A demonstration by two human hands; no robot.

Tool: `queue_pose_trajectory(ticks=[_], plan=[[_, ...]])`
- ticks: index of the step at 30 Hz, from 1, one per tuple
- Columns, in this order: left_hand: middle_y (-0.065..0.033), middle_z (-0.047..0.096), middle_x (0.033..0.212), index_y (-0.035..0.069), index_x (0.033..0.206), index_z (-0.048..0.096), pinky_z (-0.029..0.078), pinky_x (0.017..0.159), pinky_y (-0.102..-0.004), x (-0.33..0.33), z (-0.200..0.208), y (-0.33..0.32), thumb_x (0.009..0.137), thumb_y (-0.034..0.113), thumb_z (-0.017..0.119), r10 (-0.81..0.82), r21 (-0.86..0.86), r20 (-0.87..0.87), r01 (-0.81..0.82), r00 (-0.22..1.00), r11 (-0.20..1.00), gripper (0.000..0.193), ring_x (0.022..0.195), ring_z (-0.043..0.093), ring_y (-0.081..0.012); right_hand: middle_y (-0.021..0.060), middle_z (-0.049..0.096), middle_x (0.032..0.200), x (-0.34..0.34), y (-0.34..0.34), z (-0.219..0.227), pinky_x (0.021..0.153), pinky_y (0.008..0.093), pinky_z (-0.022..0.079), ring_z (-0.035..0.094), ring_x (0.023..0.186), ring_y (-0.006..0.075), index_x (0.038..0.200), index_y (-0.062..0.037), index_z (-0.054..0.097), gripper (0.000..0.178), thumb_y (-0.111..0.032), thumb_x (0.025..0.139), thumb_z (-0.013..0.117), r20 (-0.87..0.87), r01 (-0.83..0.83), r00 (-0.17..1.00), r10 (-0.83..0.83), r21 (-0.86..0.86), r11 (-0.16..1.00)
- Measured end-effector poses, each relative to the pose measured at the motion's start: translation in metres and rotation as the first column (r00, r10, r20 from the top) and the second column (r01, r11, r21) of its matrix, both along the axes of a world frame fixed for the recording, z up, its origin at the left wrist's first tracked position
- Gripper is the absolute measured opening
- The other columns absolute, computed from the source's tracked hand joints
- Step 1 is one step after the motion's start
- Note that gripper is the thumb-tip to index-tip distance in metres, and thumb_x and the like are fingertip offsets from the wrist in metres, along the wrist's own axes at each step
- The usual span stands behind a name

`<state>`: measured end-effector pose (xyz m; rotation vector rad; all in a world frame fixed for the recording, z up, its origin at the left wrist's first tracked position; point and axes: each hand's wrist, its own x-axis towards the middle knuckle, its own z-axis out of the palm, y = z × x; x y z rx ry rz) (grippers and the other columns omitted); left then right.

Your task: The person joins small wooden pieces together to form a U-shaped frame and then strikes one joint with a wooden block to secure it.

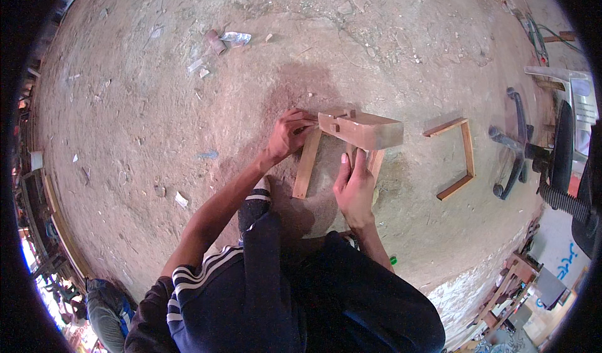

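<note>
My right hand [354, 193] is closed round the handle of a wooden mallet [367, 130]. The mallet's thick, pale head is raised over a wooden frame [306, 171] on the ground and hides much of it. Two of the frame's slats show, one to the left of my right hand and one partly behind it. At the frame's far left corner, my left hand [291, 132] has its fingers bent and pressed together on the wood. The mallet head covers part of that corner, so whether a small piece is also pinched there does not show.
A second three-sided wooden frame [467, 149] lies to the right, near a chair's dark legged base [517, 143]. Scraps and a brownish cylinder [215, 41] litter the dirt floor at the far left. A dark bag [106, 309] sits at the lower left.
</note>
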<state>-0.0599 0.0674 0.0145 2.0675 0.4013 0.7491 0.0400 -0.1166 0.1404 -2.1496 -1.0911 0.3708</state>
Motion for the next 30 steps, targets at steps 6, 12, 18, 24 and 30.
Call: queue_pose_trajectory(ticks=[6,12,18,24,30], plan=[[-0.0131,0.073,0.101,-0.001,0.098,0.073,0.053,0.088,-0.0402,0.005,0.009,0.000,0.080,0.004,0.072,0.016,-0.032,-0.014,-0.017,1.000,0.999,0.019,0.096,0.068,-0.0309,0.0263,0.067,0.075,0.006,-0.008,-0.007,0.049,0.0535,0.049,0.067,0.063,0.0445,0.143,-0.0033,0.038,0.049,-0.022,0.101,0.054,0.079,0.036,0.996,-0.031,-0.059,0.998],[-0.0138,0.073,0.101,-0.002,0.098,0.075,0.054,0.087,-0.0401,0.001,0.011,0.001,0.078,0.003,0.072,0.015,-0.023,-0.048,-0.017,0.999,1.000,0.020,0.095,0.067,-0.0313,0.0300,0.064,0.076,-0.005,-0.005,0.001,0.056,0.0506,0.050,0.066,0.068,0.0468,0.140,0.0029,0.042,0.046,-0.010,0.099,0.056,0.062,-0.018,0.998,0.032,-0.209,0.978],[-0.0138,0.073,0.103,-0.001,0.099,0.076,0.054,0.087,-0.0402,0.003,0.009,0.000,0.074,0.001,0.071,-0.001,-0.019,-0.026,0.001,1.000,1.000,0.025,0.095,0.067,-0.0316,0.0241,0.068,0.078,-0.007,-0.001,0.003,0.050,0.0482,0.052,0.068,0.065,0.0418,0.129,-0.0007,0.049,0.035,-0.018,0.099,0.056,0.139,-0.018,0.990,0.005,0.086,0.996],[-0.0127,0.073,0.103,0.001,0.101,0.077,0.054,0.084,-0.0387,0.002,0.008,0.000,0.077,0.004,0.072,0.010,0.027,-0.019,-0.010,1.000,1.000,0.025,0.096,0.066,-0.0294,0.0237,0.069,0.081,-0.002,-0.006,0.004,0.053,0.0491,0.053,0.068,0.069,0.0422,0.135,0.0004,0.046,0.042,-0.012,0.097,0.058,0.133,0.048,0.990,-0.040,-0.058,0.997],[-0.0116,0.072,0.102,0.001,0.102,0.076,0.055,0.083,-0.0377,0.004,0.014,-0.006,0.079,0.005,0.073,0.060,0.023,0.002,-0.060,0.998,0.998,0.023,0.094,0.067,-0.0290,0.0309,0.066,0.085,0.001,-0.012,0.007,0.058,0.0518,0.050,0.067,0.076,0.0495,0.137,0.0042,0.042,0.042,-0.015,0.101,0.054,-0.062,0.107,0.992,-0.112,-0.080,0.991]])
